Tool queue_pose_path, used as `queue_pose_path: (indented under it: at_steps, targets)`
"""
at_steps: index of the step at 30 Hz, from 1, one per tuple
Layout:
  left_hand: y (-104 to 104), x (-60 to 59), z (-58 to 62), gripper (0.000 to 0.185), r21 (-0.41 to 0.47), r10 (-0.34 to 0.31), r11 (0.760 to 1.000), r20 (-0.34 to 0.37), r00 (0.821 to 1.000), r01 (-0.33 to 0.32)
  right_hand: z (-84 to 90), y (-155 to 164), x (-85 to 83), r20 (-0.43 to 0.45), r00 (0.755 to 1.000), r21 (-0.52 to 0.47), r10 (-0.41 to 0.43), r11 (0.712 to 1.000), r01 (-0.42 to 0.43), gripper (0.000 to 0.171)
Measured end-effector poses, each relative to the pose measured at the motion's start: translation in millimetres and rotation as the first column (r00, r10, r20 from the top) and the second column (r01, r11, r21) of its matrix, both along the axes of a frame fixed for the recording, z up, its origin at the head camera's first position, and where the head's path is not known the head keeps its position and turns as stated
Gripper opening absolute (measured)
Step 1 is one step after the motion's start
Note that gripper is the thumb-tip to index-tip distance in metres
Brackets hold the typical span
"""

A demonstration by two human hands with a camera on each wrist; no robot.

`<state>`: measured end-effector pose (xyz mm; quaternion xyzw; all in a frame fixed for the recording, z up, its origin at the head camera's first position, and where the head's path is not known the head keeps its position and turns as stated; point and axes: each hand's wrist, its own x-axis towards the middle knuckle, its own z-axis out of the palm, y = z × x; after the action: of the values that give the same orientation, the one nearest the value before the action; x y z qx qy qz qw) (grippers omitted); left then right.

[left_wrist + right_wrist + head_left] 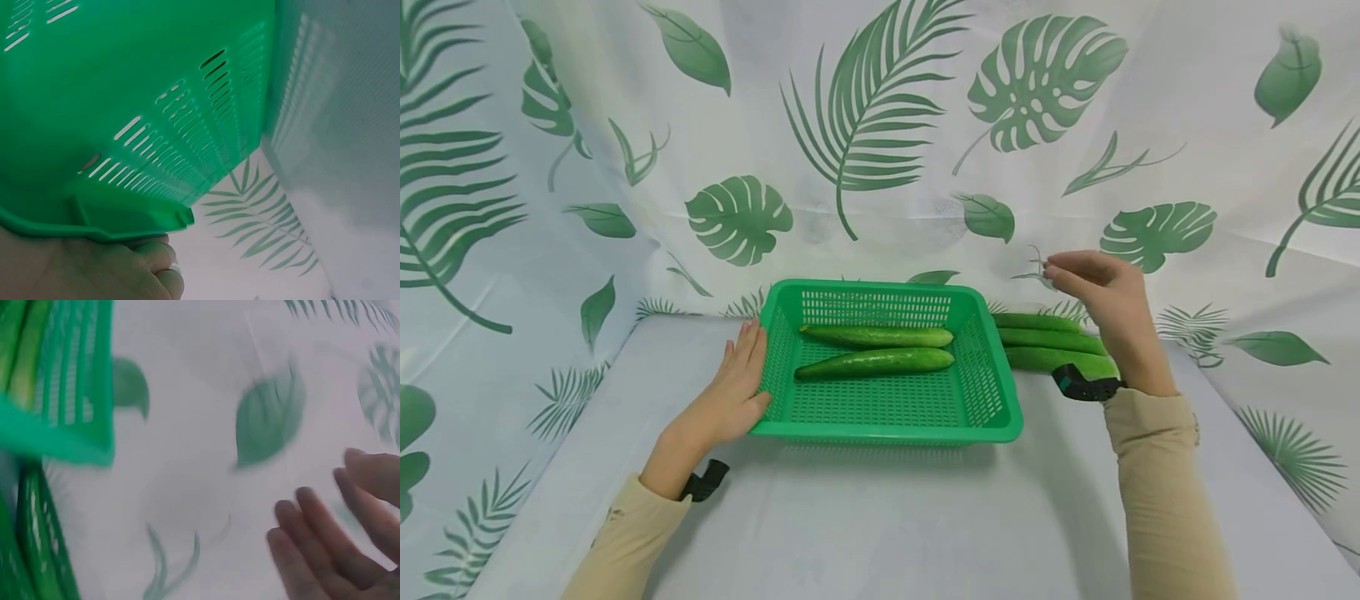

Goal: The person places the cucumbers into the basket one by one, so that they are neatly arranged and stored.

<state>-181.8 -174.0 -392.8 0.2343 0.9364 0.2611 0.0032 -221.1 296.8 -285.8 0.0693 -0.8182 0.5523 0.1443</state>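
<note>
1. A green plastic basket (887, 421), rectangular with slotted walls and a perforated floor, is sitting mid-table on a smooth white cloth (880, 517).
2. Two long, glossy cucumbers (876, 362) are lying side by side inside it; three more cucumbers (1045, 341) are lying on the cloth just beside its right wall.
3. The left hand (733, 392) is resting flat against the basket's left wall, fingers straight, thumb at the front rim.
4. The right hand (1108, 304) is hanging above the outside cucumbers, fingers relaxed and holding nothing.
5. The left wrist view is showing the basket's outer wall (156, 125) close up, with the rim lying on the hand.
6. The right wrist view is blurring; straight fingers (319, 544) and the leaf-printed backdrop (269, 419) are showing.
</note>
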Motion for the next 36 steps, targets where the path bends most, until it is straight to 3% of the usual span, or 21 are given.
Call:
queue_pose_path:
  at_steps: [3,5,7,13,15,17,22,26,28,32,36]
  targets:
    - [0,-0.3,0.2,0.081,0.000,0.001,1.000,0.010,1.000,-0.001,-11.9,25,8.6,-0.113,0.994,-0.240,-0.008,0.971,-0.020,0.033]
    - [0,-0.4,0.6,0.081,0.003,0.002,1.000,0.017,1.000,-0.002,-20.8,40,14.1,-0.175,0.984,-0.413,-0.030,0.910,-0.045,0.028]
    - [0,-0.3,0.6,0.081,0.003,0.002,1.000,0.017,1.000,-0.002,-29.8,52,19.3,-0.197,0.976,-0.520,-0.092,0.854,-0.024,0.026]
    - [0,0.5,0.1,0.081,0.004,0.001,1.000,0.000,1.000,-0.001,-60.4,81,31.9,-0.085,0.952,-0.683,-0.293,0.713,0.159,0.025]
    - [0,0.1,-0.5,0.081,0.006,0.000,1.000,-0.001,1.000,0.000,-72.9,88,33.8,-0.047,0.948,-0.705,-0.315,0.683,0.192,0.025]
    - [0,-0.6,-1.3,0.081,0.004,0.000,1.000,0.002,1.000,0.000,-86.7,92,33.5,-0.016,0.944,-0.702,-0.329,0.676,0.224,0.024]
    - [-2,-1.6,-1.1,0.081,-0.007,-0.003,1.000,0.009,1.000,0.003,-118.6,98,24.2,0.105,0.904,-0.599,-0.415,0.699,0.390,0.024]
    - [-1,-1.6,0.5,0.081,-0.010,-0.005,1.000,0.011,1.000,0.005,-136.5,102,17.9,0.272,0.859,-0.399,-0.434,0.762,0.511,0.037]
    - [-1,-1.5,0.9,0.081,-0.010,-0.001,1.000,0.016,1.000,0.002,-143.6,105,17.1,0.328,0.853,-0.300,-0.407,0.811,0.502,0.046]
    - [0,-0.5,1.4,0.081,-0.008,0.002,1.000,0.021,1.000,-0.002,-154.3,109,16.6,0.382,0.867,-0.153,-0.319,0.903,0.400,0.060]
    - [0,-0.7,1.0,0.081,-0.010,0.005,1.000,0.022,1.000,-0.005,-160.3,112,15.0,0.406,0.874,-0.055,-0.266,0.948,0.314,0.066]
